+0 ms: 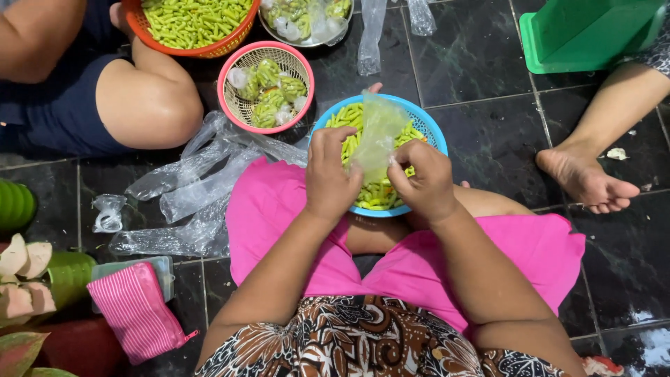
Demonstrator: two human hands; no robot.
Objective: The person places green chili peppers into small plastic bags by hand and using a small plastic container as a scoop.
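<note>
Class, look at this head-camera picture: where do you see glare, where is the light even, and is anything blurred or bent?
Head view: soft, even light, only faint shadows under the blue basket; white glare on the dark floor tiles at lower right and on the loose plastic bags; both hands, left hand and right hand, and the clear bag they hold look sharp; tile lines bow slightly toward the edges, a wide-lens effect.

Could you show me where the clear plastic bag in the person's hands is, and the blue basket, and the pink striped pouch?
clear plastic bag [377, 136]: head view, middle of the bag's film.
blue basket [434, 129]: head view, right rim.
pink striped pouch [136, 311]: head view, middle of the striped cloth.
</note>
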